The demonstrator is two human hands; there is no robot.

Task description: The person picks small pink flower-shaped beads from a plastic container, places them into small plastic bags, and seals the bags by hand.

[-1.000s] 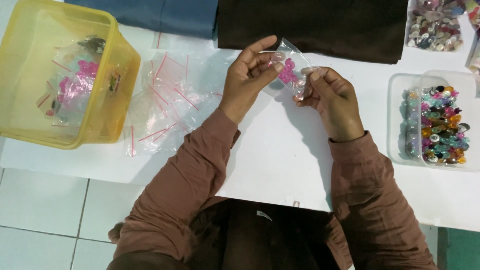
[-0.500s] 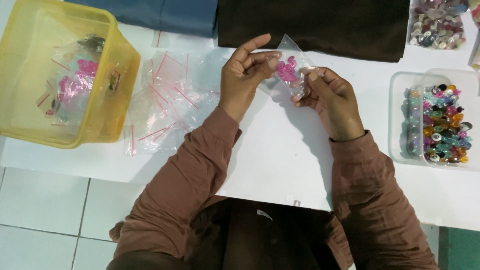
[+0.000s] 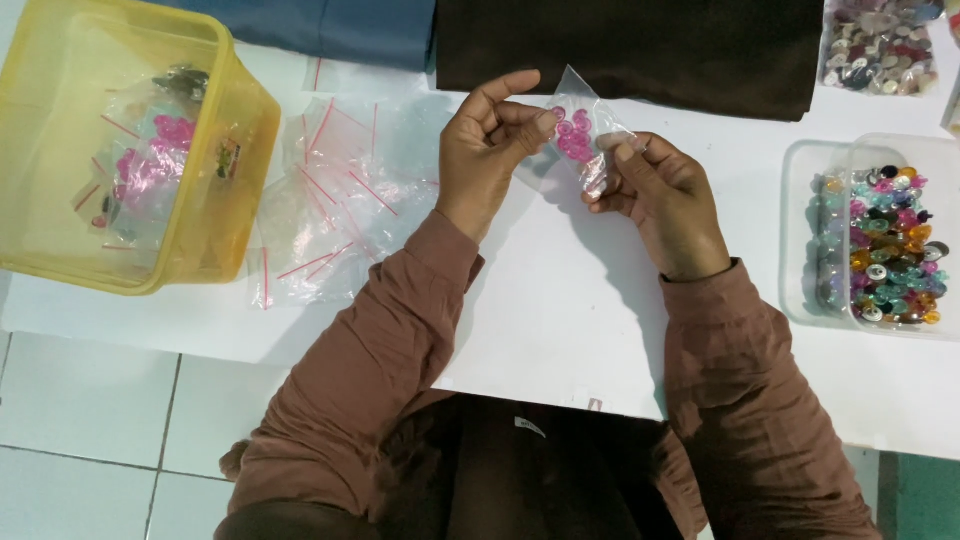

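Both hands up over the white table, near its far edge, just in front of the dark brown cloth (image 3: 640,50). Small clear zip bag (image 3: 585,140) with pink buttons (image 3: 572,138) is pinched between them. Left hand (image 3: 490,150) has thumb and fingers closed on the bag's left side; right hand (image 3: 665,200) closed on its lower right edge. Bag sits between the two hands, touching both, about equally near each. Its long axis runs tilted, upper-left to lower-right; top corner points away toward the cloth. Which end is the zip mouth — can't tell.

Left of the hands: loose heap of empty zip bags (image 3: 340,200) with red strips, lying flat. Far left corner: yellow plastic tub (image 3: 245,150) holding filled bags, pink ones visible. Right edge: clear tray (image 3: 800,240) of mixed coloured buttons, well apart from the right hand. Far right corner: another bag of buttons (image 3: 880,45). Blue cloth (image 3: 340,30) beside the brown one.
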